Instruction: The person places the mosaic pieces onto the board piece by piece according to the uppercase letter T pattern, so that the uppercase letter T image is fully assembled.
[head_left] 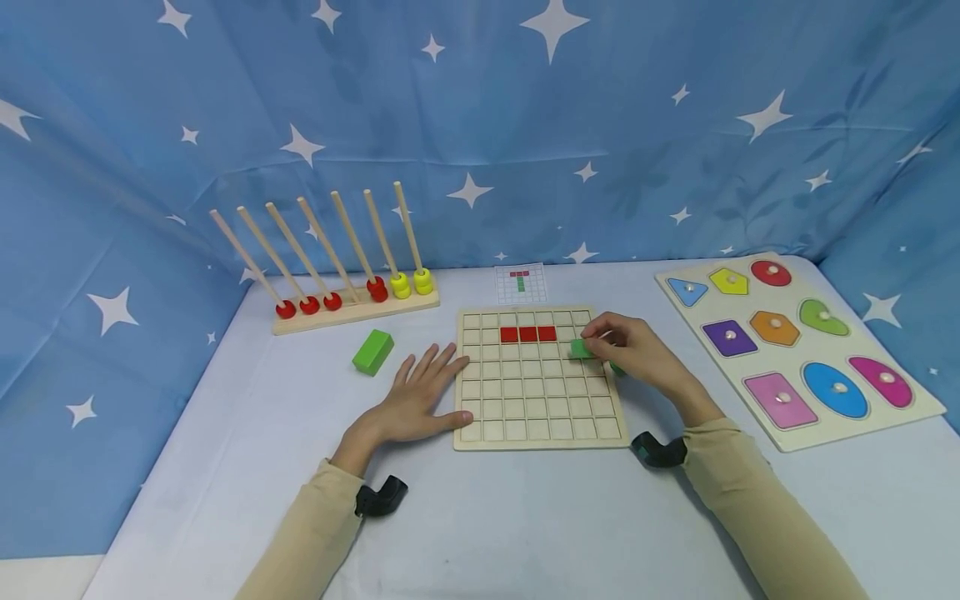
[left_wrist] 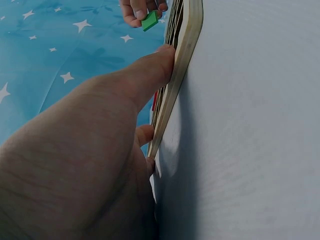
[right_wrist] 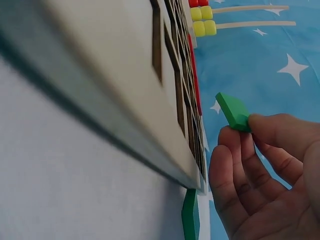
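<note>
A wooden grid board (head_left: 536,408) lies on the white table, with three red square tiles (head_left: 528,334) side by side in an upper row. Thumb and fingers of my right hand (head_left: 637,354) pinch a green square tile (right_wrist: 234,111) above the board's right side. My left hand (head_left: 416,404) lies with spread fingers at the board's left edge; its thumb (left_wrist: 160,65) and fingertips touch that edge. Another green piece (right_wrist: 190,215) sits by the board's right edge, partly hidden in the head view by my right hand. Left of the board is a green block (head_left: 372,352).
Behind the board lies a small printed grid card (head_left: 532,294) showing a red and green T shape. A bead rack (head_left: 330,319) with upright rods stands at the back left. A knobbed shape puzzle (head_left: 757,354) lies at the right. A blue starry curtain (head_left: 480,125) closes the back.
</note>
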